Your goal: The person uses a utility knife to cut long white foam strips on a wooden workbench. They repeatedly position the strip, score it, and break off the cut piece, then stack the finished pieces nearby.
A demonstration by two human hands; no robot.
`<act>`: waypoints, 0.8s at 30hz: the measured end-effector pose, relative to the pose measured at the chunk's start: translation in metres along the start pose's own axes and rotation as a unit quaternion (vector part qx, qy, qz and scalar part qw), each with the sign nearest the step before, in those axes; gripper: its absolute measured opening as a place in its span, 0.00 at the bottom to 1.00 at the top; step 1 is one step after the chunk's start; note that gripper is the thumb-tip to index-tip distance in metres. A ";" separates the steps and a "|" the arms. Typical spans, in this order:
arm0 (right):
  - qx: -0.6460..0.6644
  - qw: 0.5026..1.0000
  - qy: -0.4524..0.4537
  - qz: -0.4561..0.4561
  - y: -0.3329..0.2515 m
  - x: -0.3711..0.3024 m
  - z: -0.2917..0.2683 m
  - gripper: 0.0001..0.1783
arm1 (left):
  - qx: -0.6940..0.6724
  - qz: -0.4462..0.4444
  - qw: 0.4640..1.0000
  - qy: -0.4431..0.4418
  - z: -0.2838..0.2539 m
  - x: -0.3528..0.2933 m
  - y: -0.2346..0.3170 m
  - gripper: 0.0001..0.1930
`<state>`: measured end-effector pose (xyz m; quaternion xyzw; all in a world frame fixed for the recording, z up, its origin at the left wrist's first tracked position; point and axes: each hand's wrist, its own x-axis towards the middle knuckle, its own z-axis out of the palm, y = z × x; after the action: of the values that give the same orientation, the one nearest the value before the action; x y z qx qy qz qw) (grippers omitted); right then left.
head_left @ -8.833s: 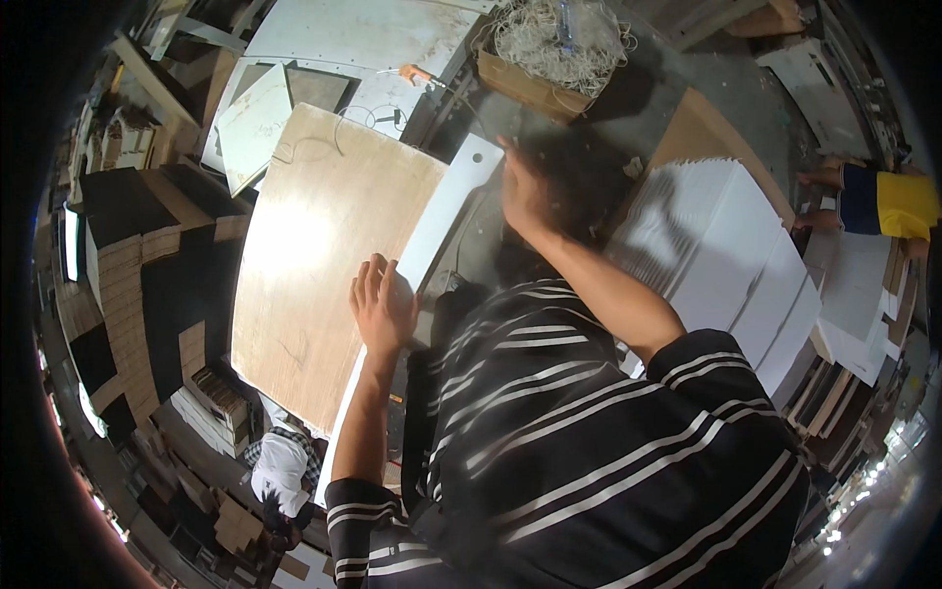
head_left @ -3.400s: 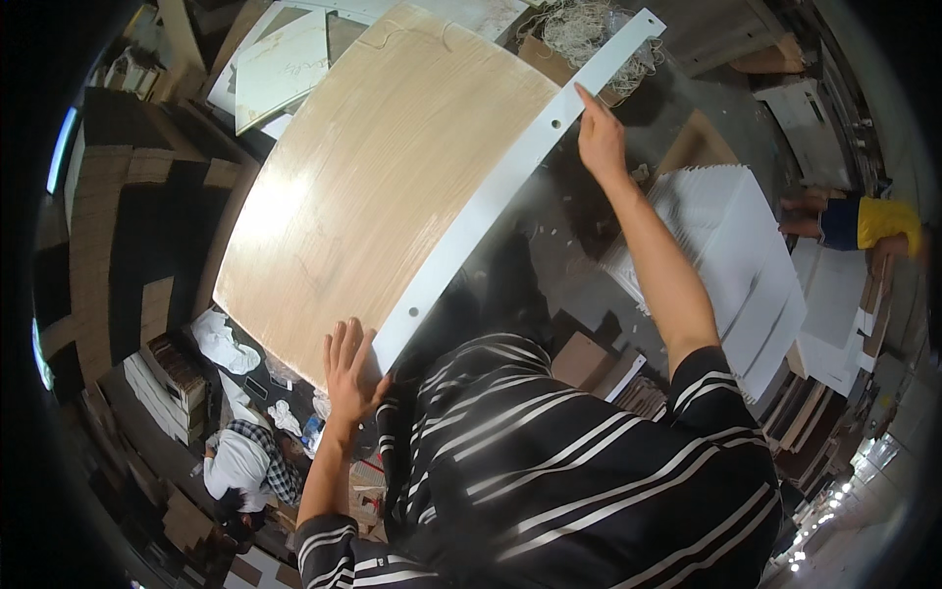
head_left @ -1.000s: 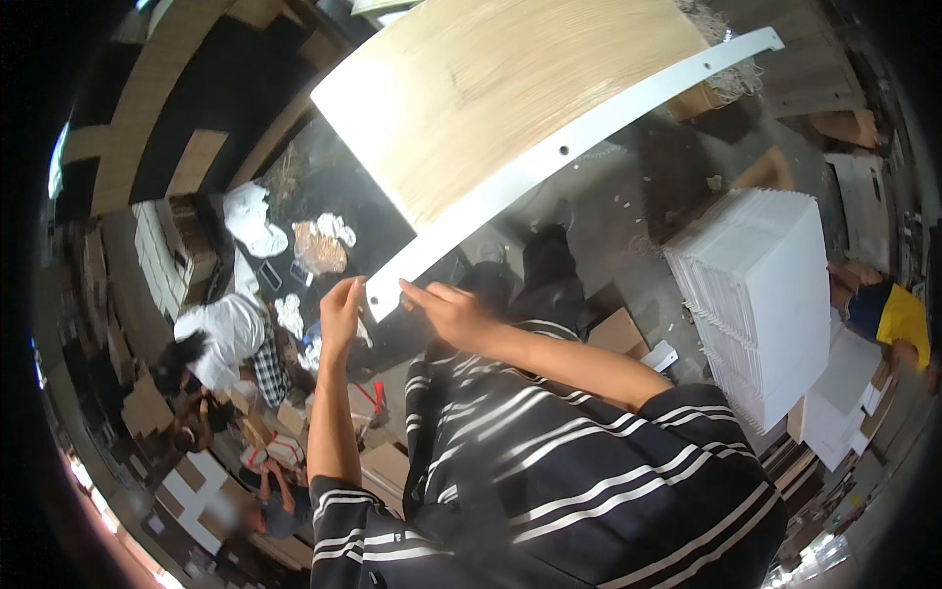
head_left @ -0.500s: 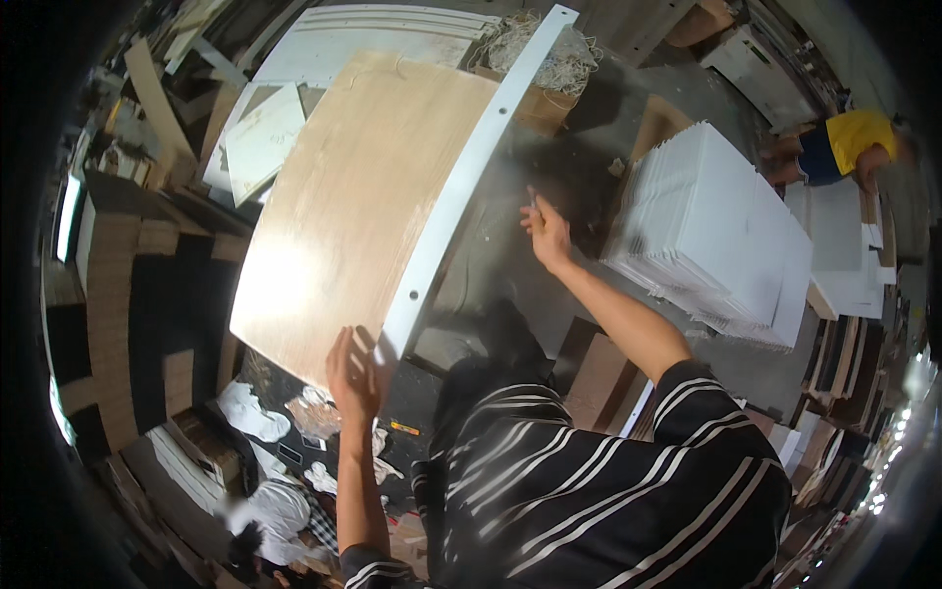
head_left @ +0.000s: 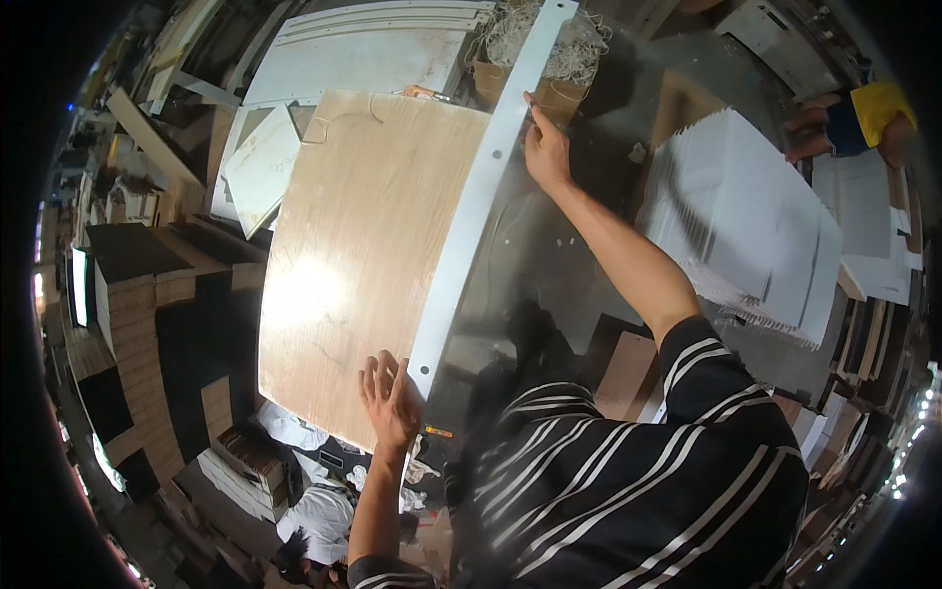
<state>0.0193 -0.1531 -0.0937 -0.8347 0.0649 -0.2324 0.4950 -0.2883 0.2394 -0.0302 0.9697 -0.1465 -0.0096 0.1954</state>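
A long white strip (head_left: 461,236) with round holes lies along the right edge of a light wood-grain panel (head_left: 363,216). My left hand (head_left: 391,402) rests at the near end, its fingers apart and bent on the panel, its thumb side against the strip. At the strip's far part, my right hand (head_left: 548,152) has its index finger stretched along the right edge and its other fingers curled. Something small and dark shows at that fingertip, too small to name. Part of the right fingers is hidden. A tool with an orange handle (head_left: 420,93) lies at the panel's far edge.
To the right stands a stack of white sheets (head_left: 746,216). A cardboard box (head_left: 559,98) full of tangled strings sits beyond the strip. Dark and brown stacked boards (head_left: 137,324) stand left. A person in a yellow top (head_left: 881,110) is at far right; another person (head_left: 319,520) is low left.
My right hand has moved away from me and left, from beside the strip to its edge. My left hand stays at the near end. The view has shifted, and the orange-handled tool now shows.
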 end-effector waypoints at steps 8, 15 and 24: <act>0.013 0.991 0.016 -0.135 -0.040 -0.109 0.016 0.32 | -0.016 0.026 1.000 -0.002 -0.002 0.004 0.000 0.24; 0.092 0.976 -0.184 -0.075 -0.116 -0.269 0.011 0.25 | -0.007 0.019 1.000 0.009 0.002 0.008 -0.002 0.25; 0.094 0.992 -0.028 -0.075 -0.099 -0.242 0.025 0.25 | 0.021 -0.016 0.998 0.050 -0.016 -0.079 -0.029 0.24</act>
<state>-0.1951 -0.0013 -0.0974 -0.7932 -0.0335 -0.2506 0.5540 -0.3549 0.2936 -0.0290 0.9750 -0.1217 0.0389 0.1821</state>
